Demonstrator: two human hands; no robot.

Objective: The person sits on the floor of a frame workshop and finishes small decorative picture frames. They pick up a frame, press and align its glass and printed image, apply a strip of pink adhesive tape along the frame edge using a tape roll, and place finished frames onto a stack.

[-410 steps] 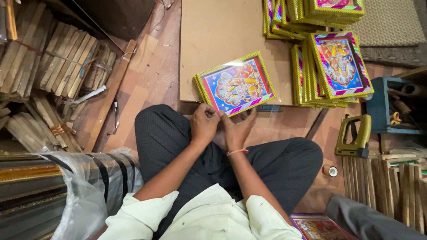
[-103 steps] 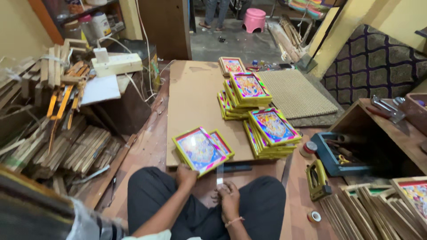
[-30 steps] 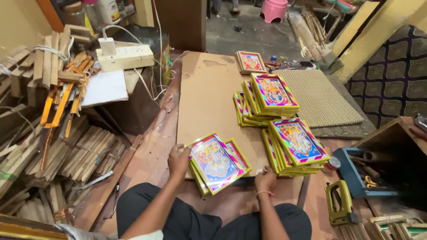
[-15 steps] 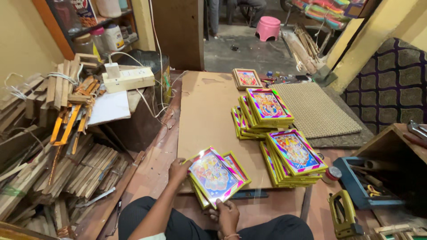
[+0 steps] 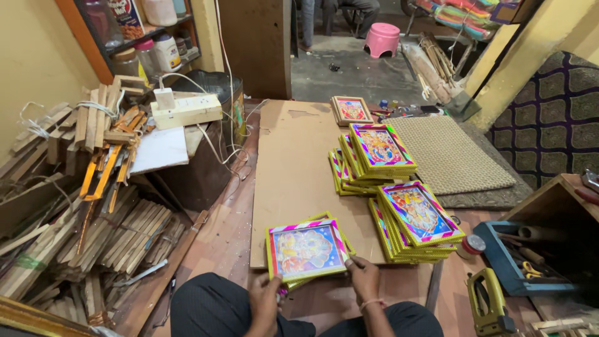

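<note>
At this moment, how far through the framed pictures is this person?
Looks done: two stacks of framed pictures, the near stack and the far stack, sit on the board. In hand: the left hand and right hand hold a framed picture atop one or two more at the board's near edge. Possibly left: those beneath it and a single framed picture at the far end.
</note>
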